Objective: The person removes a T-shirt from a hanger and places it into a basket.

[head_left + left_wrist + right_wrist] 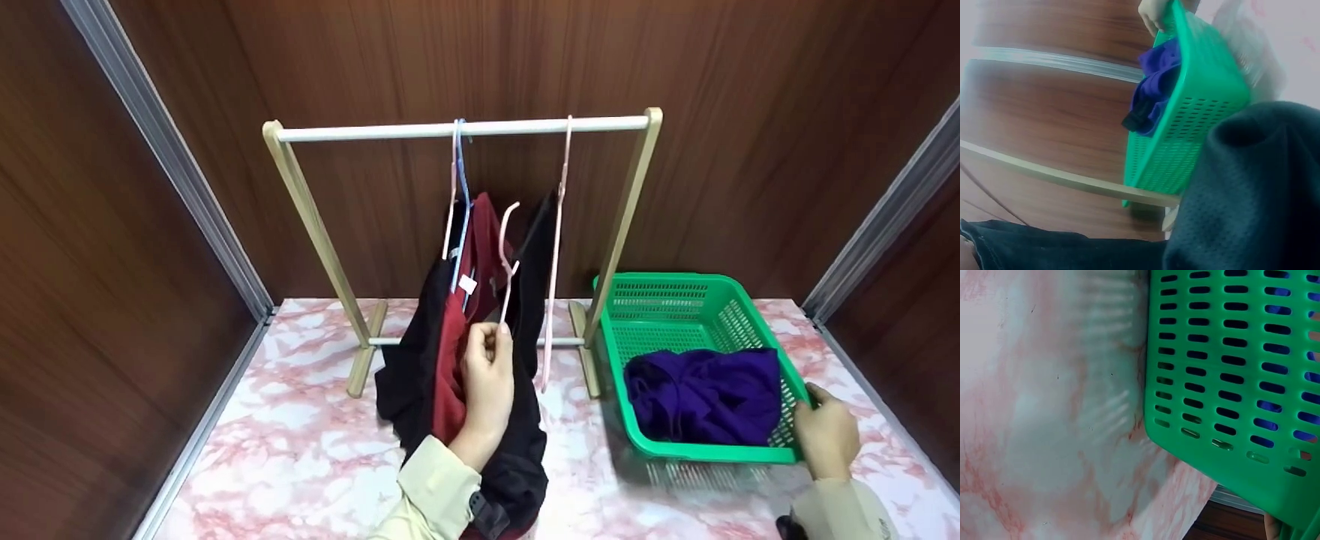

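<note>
My left hand (pixel 489 375) pinches the lower end of a pink clothes hanger (pixel 505 247), whose hook stands free below the rail. Black and dark red garments (pixel 450 367) surround this hand; which of them hangs on the held hanger I cannot tell. Dark fabric (pixel 1252 185) fills much of the left wrist view. At the right, my right hand (pixel 827 435) grips the rim of a green plastic basket (pixel 675 450) near its front corner. A crumpled purple garment (pixel 705 397) lies inside. In the right wrist view, the basket's slotted wall (pixel 1213 371) hides most of this hand.
A wooden clothes rack (pixel 322 232) with a white rail (pixel 360 133) stands at the back. Pink and blue hangers (pixel 463 172) hang mid-rail, and another pink hanger (pixel 559 195) hangs farther right. Brown wood-look panels (pixel 750 135) enclose the marbled pink-and-white surface (pixel 285 427).
</note>
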Available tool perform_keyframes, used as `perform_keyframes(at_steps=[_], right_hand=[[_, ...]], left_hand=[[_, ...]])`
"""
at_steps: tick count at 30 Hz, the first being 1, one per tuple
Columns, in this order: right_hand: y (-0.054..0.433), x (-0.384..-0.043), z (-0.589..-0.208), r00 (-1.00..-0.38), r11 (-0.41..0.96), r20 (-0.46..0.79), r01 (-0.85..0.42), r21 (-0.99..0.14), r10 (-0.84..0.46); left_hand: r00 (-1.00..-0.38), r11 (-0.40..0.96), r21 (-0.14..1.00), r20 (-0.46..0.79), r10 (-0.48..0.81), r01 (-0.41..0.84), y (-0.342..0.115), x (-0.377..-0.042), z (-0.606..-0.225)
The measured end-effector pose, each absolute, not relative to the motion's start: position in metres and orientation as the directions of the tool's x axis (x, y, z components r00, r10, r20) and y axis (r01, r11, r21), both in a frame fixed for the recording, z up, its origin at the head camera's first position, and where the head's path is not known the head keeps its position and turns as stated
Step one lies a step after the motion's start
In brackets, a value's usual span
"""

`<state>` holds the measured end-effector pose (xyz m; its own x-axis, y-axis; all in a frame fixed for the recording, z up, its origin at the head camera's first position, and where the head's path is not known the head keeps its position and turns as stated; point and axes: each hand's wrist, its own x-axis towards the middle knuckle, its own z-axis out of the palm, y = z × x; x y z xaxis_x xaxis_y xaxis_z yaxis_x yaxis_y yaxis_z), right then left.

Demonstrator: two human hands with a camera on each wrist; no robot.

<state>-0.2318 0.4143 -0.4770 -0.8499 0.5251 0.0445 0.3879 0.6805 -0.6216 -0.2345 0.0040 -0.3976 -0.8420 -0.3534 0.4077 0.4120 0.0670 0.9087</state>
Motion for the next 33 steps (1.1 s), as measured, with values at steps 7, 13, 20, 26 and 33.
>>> perform_keyframes(at_steps=[7,13,20,26,33], right_hand=[[0.417,-0.232,-0.476,-0.856,0.677,0.015,0.397,-0.620,0.516],[0.410,-0.235,-0.472,-0.843,0.638,0.080,0.337,-0.693,0.532],[0.362,-0.249,-0.453,-0.723,0.621,0.435,-0.011,-0.784,0.536],[0.303,-0.260,-0.435,-0.738,0.683,0.555,-0.177,-0.709,0.384],[0.237,-0.265,-0.438,-0.810,0.692,0.586,-0.430,-0.579,-0.013]], left_hand=[[-0.834,0.043,0.897,0.425,-0.350,0.439,0.007,-0.226,-0.411],[-0.828,0.043,0.893,0.433,-0.355,0.448,0.008,-0.223,-0.422],[-0.842,0.024,0.896,0.425,-0.331,0.443,0.007,-0.218,-0.432],[-0.863,0.003,0.910,0.394,-0.318,0.414,0.006,-0.213,-0.442],[-0.869,0.010,0.919,0.376,-0.322,0.393,0.006,-0.208,-0.452]])
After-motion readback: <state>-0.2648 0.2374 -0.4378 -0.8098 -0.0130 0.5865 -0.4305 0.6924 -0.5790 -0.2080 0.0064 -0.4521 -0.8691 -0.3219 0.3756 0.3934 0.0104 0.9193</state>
